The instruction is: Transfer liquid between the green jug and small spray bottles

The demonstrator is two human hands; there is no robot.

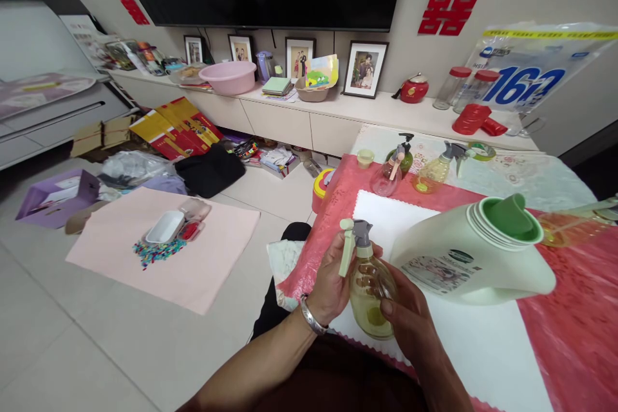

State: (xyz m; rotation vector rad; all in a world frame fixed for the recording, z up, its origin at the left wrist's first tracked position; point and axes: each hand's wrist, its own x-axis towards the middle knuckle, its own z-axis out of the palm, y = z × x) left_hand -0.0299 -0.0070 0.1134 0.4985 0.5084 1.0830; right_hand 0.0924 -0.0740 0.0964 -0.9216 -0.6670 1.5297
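Both my hands hold a clear yellowish spray bottle (369,293) upright over the near edge of the table. My left hand (332,280) is closed round the neck side, beside the pale green trigger; the grey spray head sits on top. My right hand (408,315) wraps the bottle's body from the right, thumb across its front. Just right of it stands a large pale green jug (463,257) with an open green spout, on a white sheet (376,209). How much liquid is in the spray bottle I cannot tell.
Behind are a pink spray bottle (385,181), a yellow spray bottle (432,174), a dark green pump bottle (408,158) and a small cup (365,158). An orange-tinted bottle (579,222) lies right of the jug. Left on the floor, a pink sheet (232,232) bears a white tray (165,226) and small coloured pieces.
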